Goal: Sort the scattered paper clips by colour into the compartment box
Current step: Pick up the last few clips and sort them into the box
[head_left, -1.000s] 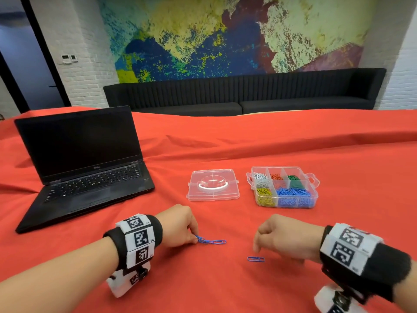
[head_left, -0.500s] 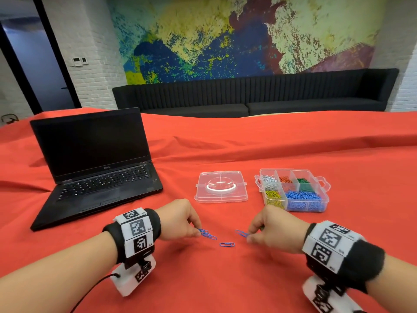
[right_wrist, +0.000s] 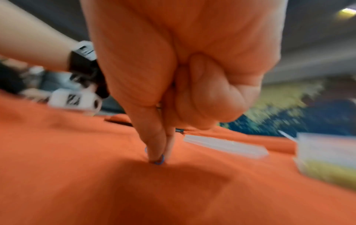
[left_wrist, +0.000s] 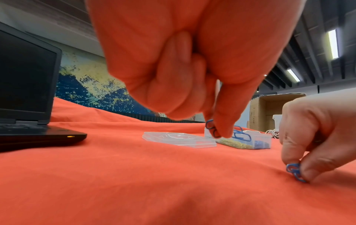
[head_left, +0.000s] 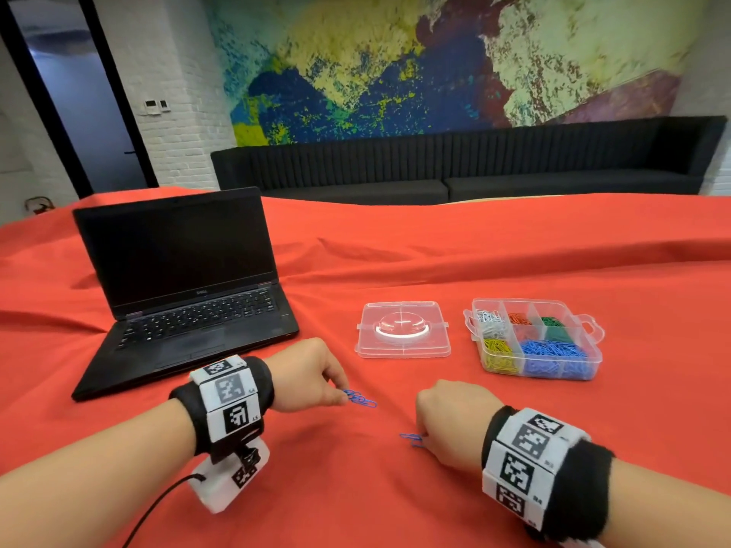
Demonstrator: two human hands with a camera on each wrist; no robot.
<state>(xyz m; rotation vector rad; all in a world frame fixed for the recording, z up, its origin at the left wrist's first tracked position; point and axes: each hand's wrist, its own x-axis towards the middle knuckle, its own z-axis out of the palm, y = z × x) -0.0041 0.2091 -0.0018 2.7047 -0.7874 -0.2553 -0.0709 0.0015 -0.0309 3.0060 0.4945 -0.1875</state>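
Observation:
My left hand (head_left: 340, 393) pinches a small bunch of blue paper clips (head_left: 360, 399) just above the red cloth; the left wrist view shows those blue clips (left_wrist: 240, 134) sticking out past the thumb and forefinger. My right hand (head_left: 425, 442) pinches other blue clips (head_left: 411, 439) low against the cloth, seen as blue clips (left_wrist: 293, 171) in the left wrist view and as a blue loop (right_wrist: 159, 161) at the fingertips in the blurred right wrist view. The clear compartment box (head_left: 593, 350) stands beyond the right hand, with white, red, green, yellow and blue clips in separate compartments.
The box's clear lid (head_left: 403, 330) lies flat left of the box. An open black laptop (head_left: 186, 294) stands at the left. The red cloth (head_left: 514, 263) covers the whole table, with folds towards the back. A black sofa (head_left: 474, 168) runs along the far wall.
The loose blue clip that lay between my hands is gone from the cloth; my right hand moved nearer and now pinches clips there. My left hand keeps its bunch, shifted slightly.

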